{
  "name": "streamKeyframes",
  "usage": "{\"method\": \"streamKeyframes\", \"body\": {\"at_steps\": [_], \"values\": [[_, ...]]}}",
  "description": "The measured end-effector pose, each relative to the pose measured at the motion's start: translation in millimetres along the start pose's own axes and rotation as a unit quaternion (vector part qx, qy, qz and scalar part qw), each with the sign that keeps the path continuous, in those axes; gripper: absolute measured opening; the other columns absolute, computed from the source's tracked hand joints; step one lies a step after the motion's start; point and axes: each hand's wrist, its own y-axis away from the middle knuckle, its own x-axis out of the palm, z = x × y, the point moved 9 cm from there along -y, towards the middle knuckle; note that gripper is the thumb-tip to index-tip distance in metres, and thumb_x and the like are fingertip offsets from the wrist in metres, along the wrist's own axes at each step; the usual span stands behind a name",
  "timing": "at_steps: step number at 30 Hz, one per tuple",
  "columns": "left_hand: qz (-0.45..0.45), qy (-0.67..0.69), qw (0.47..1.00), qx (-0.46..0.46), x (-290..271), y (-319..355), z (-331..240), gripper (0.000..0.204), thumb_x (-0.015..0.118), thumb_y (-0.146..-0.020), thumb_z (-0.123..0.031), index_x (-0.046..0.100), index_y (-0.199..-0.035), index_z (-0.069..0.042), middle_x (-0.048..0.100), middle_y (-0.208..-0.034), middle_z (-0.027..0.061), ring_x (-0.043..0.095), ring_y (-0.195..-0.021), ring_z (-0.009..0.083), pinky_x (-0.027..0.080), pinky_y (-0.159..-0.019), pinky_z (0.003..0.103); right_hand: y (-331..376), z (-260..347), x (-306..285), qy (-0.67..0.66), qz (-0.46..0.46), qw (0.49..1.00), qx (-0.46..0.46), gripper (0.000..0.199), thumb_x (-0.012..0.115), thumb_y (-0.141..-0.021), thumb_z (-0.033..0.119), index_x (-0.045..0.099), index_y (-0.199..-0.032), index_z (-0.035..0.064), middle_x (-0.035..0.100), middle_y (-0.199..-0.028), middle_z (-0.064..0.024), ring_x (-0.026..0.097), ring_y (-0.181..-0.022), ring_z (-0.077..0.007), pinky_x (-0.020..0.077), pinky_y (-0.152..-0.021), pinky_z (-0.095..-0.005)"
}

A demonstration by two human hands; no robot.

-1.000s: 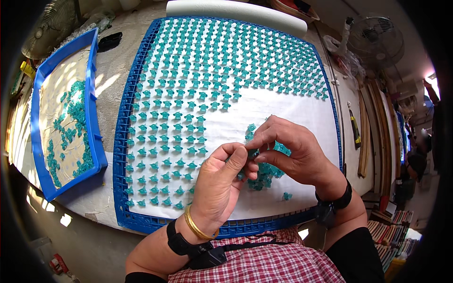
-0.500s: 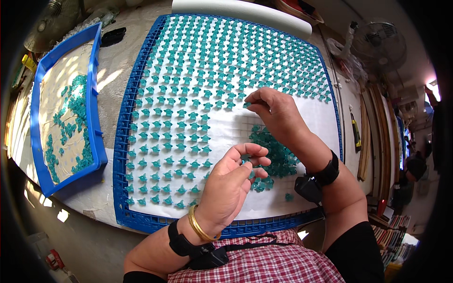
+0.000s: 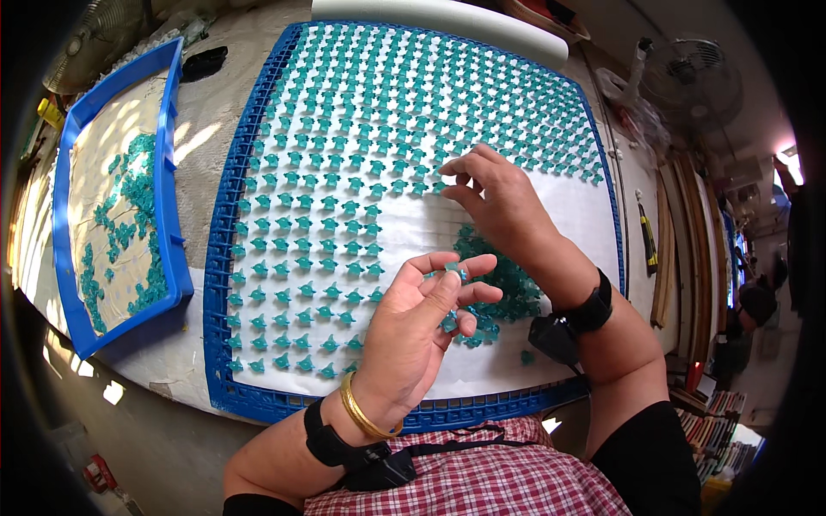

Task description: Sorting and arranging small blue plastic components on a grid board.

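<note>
A white sheet (image 3: 417, 225) on a blue lattice tray (image 3: 225, 258) bears rows of small translucent teal figure-shaped pieces (image 3: 304, 244). My left hand (image 3: 404, 331), palm up over the near part of the sheet, holds a few of these teal pieces. One held piece (image 3: 454, 273) shows between thumb and forefinger, another lower by the curled fingers. At the inner end of a row, my right hand (image 3: 508, 202) has thumb and forefinger apart, right beside a teal piece (image 3: 439, 186) on the sheet. A loose heap of teal pieces (image 3: 503, 279) lies partly hidden under my right forearm.
A shallow blue bin (image 3: 176, 258) with more teal pieces stands at the left. Behind the tray lies a white roll (image 3: 447, 24). A yellow-and-black cutter (image 3: 647, 239) and wooden strips (image 3: 680, 249) are at the right, with a fan (image 3: 695, 82) farther back.
My right thumb and forefinger have parted from the teal piece, which now rests at the row's end. In my left hand, the thumb has pushed a piece up toward the forefinger.
</note>
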Motion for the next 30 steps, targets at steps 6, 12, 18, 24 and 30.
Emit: {"method": "streamKeyframes", "body": {"at_steps": [6, 12, 18, 24, 30], "values": [[0.001, 0.025, 1.0, 0.006, -11, -3, 4, 0.028, 0.062, -0.107, -0.017, 0.055, -0.13, -0.003, 0.067, -0.109, 0.0089, 0.061, -0.091, 0.0118, 0.048, -0.069, 0.021, 32, 37, -20, -0.313, 0.2, 0.928, -0.011, 0.029, 0.08, -0.09, 0.013, 0.075, -0.119, 0.0104, 0.07, -0.11, -0.0007, 0.064, -0.093, -0.0131, 0.0522, -0.08, -0.031], [0.051, 0.042, 0.997, -0.049, 0, -3, 14, 0.026, 0.058, -0.109, -0.02, 0.059, -0.127, -0.001, 0.063, -0.102, 0.0054, 0.058, -0.088, 0.0107, 0.047, -0.068, 0.021, 46, 44, -26, -0.278, 0.213, 0.934, -0.065, 0.023, 0.08, -0.09, 0.011, 0.076, -0.112, 0.0092, 0.068, -0.102, -0.0021, 0.064, -0.095, -0.0161, 0.0525, -0.083, -0.0316], [0.055, 0.031, 0.996, -0.068, 4, 0, 18, 0.03, 0.058, -0.11, -0.021, 0.058, -0.132, -0.001, 0.064, -0.104, 0.005, 0.057, -0.088, 0.0105, 0.046, -0.07, 0.022, 55, 41, -24, -0.264, 0.196, 0.944, -0.038, 0.025, 0.081, -0.086, 0.008, 0.074, -0.11, 0.008, 0.067, -0.102, -0.0042, 0.064, -0.099, -0.0201, 0.0524, -0.088, -0.0345], [0.022, 0.001, 0.999, -0.043, -7, -1, 14, 0.024, 0.059, -0.109, -0.023, 0.061, -0.123, -0.003, 0.065, -0.104, 0.0045, 0.057, -0.089, 0.0113, 0.044, -0.072, 0.024, 64, 80, -42, -0.131, 0.084, 0.969, -0.193, 0.032, 0.078, -0.081, -0.001, 0.073, -0.111, 0.007, 0.066, -0.101, -0.0084, 0.068, -0.09, -0.0269, 0.0568, -0.077, -0.037], [0.049, -0.018, 0.998, -0.044, -3, -1, 14, 0.029, 0.057, -0.111, -0.025, 0.061, -0.13, -0.003, 0.066, -0.108, 0.0022, 0.056, -0.091, 0.0092, 0.046, -0.077, 0.024, 67, 77, -43, -0.055, 0.038, 0.983, -0.171, 0.025, 0.078, -0.079, 0.001, 0.07, -0.103, 0.0035, 0.066, -0.096, -0.0101, 0.068, -0.089, -0.027, 0.0562, -0.076, -0.0372]]}}
